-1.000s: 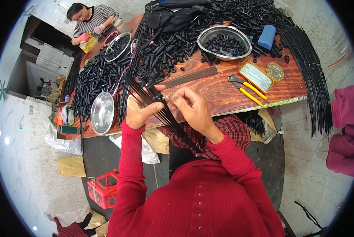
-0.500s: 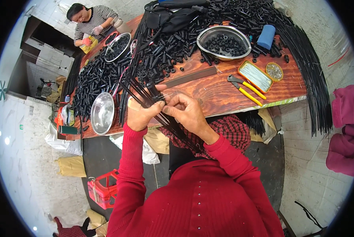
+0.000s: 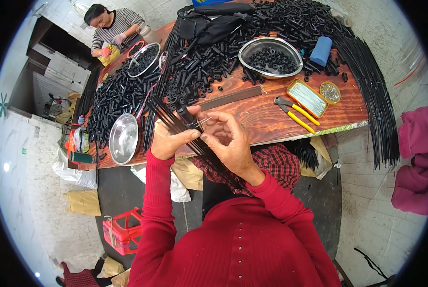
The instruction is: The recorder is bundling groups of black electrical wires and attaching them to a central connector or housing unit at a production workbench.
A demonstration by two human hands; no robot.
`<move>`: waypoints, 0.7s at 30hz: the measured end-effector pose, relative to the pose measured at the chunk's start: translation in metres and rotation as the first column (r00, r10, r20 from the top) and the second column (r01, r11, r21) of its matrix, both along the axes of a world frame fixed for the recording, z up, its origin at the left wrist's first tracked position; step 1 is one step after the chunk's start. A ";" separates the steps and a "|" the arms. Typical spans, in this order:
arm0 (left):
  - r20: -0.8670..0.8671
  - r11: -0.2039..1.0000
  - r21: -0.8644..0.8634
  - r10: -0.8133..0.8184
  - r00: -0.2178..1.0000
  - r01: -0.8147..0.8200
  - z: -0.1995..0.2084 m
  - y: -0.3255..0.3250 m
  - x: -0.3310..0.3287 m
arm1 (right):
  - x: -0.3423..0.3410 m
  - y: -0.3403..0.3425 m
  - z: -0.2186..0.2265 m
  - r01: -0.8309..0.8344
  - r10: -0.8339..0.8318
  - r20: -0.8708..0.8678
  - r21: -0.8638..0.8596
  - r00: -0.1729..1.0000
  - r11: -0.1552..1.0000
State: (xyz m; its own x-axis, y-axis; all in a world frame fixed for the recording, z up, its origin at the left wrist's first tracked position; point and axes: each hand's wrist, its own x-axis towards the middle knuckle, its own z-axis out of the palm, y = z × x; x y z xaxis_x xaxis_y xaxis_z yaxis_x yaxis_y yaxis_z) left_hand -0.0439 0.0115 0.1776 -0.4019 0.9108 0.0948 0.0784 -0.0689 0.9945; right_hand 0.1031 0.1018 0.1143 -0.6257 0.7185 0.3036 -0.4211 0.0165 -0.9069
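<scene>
My left hand (image 3: 167, 144) is closed around a bundle of thin black rods (image 3: 216, 166), which slants from above the hand down toward my lap. A short black tube-shaped piece (image 3: 185, 115) is held against the rods by the same hand. Close on its right, my right hand (image 3: 234, 147) has its fingers curled. Thin pale metal pins (image 3: 204, 121) show between the fingertips and the black piece. The inner fingers partly hide how they are gripped.
Heaps of black tube pieces (image 3: 123, 98) cover the wooden table (image 3: 252, 119). Nearby are a steel bowl of black rings (image 3: 271, 72), yellow-handled pliers (image 3: 297, 115), a tray of pins (image 3: 308, 98), a steel bowl (image 3: 124, 138) and a wooden strip (image 3: 230, 98). A co-worker (image 3: 113, 28) sits far left.
My right hand's thumb and forefinger have parted slightly, and its fingers have shifted a little right. The left hand keeps its hold on the rods.
</scene>
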 end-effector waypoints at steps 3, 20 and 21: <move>-0.028 0.999 0.020 -0.027 0.999 0.027 -0.007 -0.004 -0.009 | -0.001 0.001 -0.005 -0.068 0.067 -0.034 -0.057 0.997 0.996; 0.070 0.988 0.113 -0.109 0.992 0.100 -0.012 -0.011 -0.019 | 0.007 -0.011 0.010 0.104 -0.087 -0.085 0.223 0.993 0.969; 0.066 0.990 0.098 -0.110 0.992 0.103 -0.013 -0.010 -0.021 | 0.008 -0.010 0.010 0.144 -0.121 -0.098 0.283 0.988 0.948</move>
